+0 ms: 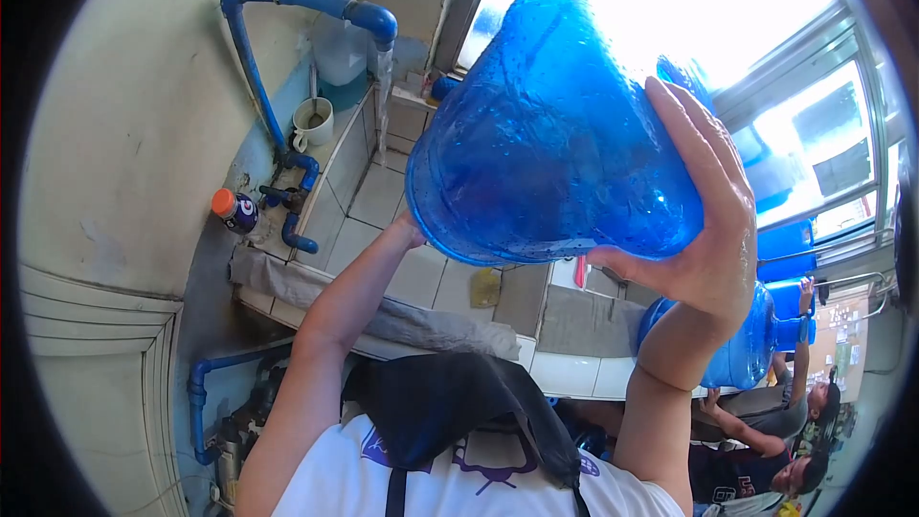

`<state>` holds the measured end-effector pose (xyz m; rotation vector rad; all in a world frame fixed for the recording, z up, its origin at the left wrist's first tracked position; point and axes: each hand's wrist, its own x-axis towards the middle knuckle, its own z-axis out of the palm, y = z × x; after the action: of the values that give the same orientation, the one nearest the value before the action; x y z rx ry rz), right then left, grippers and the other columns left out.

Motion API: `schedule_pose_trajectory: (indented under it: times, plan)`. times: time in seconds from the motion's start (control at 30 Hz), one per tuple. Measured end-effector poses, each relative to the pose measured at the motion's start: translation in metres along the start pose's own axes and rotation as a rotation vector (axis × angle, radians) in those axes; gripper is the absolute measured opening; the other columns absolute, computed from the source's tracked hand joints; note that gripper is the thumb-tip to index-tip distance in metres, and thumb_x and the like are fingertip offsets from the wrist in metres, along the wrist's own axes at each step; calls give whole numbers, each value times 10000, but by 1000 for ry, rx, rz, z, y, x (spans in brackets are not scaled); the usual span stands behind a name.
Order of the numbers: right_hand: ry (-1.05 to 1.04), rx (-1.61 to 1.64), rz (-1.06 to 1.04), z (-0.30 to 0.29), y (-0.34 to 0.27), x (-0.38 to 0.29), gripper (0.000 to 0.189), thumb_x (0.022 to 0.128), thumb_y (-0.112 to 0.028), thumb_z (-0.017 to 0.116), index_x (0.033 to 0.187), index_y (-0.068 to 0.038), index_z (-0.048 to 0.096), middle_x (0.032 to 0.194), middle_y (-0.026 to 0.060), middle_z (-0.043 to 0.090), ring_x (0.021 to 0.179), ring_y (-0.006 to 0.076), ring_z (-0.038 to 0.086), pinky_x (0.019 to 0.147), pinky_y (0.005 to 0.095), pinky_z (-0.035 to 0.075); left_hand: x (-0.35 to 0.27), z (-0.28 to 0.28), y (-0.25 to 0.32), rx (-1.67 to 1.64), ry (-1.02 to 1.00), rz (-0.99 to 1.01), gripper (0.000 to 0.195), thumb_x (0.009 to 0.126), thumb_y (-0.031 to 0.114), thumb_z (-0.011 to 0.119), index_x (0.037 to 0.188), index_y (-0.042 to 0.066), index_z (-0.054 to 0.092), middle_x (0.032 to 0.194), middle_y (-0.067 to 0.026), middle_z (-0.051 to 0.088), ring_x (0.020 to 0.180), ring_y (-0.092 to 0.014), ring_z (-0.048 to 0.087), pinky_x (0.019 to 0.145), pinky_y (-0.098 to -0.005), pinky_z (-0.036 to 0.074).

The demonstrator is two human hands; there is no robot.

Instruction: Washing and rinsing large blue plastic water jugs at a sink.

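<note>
A large, wet, translucent blue plastic water jug (pixel 531 143) is held up before me, tilted over a tiled basin (pixel 420 273). My right hand (pixel 707 230) is spread against its right end, thumb below and fingers above. My left hand (pixel 414 230) reaches to the rim at the jug's lower left; its fingers are hidden behind the jug. Left of the jug, water (pixel 384 100) runs from a blue pipe spout (pixel 375 21) down into the basin. A yellowish sponge or cloth (pixel 485 287) lies on the basin floor.
A white mug (pixel 314 122) and an orange-capped bottle (pixel 235 210) stand on the left ledge near blue valve pipes (pixel 294 194). Grey cloth (pixel 431 327) drapes the near edge. More blue jugs (pixel 743 345) stand at right, beside two other people (pixel 775 409). A window is behind.
</note>
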<state>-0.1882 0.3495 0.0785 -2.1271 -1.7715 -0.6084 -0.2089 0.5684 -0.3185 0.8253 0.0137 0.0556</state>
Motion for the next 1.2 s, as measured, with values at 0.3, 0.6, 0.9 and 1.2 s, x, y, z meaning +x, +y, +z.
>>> schedule_pose_trajectory:
  times: [0.3,0.6,0.9,1.2]
  plan:
    - [-76,-78,-23,-10,-8,12,996,499,-499,888,1348,-86,571,1306,210,576,1227,399,542,1043,483,406,5,25,1,-171,-58,-113,550,1001,314,524,1465,64,368,1434,-143,468,1260,-250,525,1039,-405,472]
    - [93,6,167,21,13,-12,982,478,-398,894,1381,-234,546,1274,207,593,1229,406,524,1060,471,386,-29,45,61,724,180,48,513,974,249,569,1426,52,426,1403,-120,491,1261,-253,502,1081,-413,409]
    - [635,1136,893,185,68,-154,976,703,-284,877,1482,-32,345,1362,122,521,1226,203,510,1054,349,404,-53,-150,184,190,622,112,449,940,272,587,1322,46,515,1273,-76,581,1150,-244,555,933,-416,473]
    - [116,1738,1415,321,13,-245,894,802,-640,670,1435,-64,411,1366,154,530,1261,304,503,1052,506,382,-2,-87,238,794,489,346,199,908,222,674,1059,99,632,1004,-5,611,969,-132,584,824,-269,473]
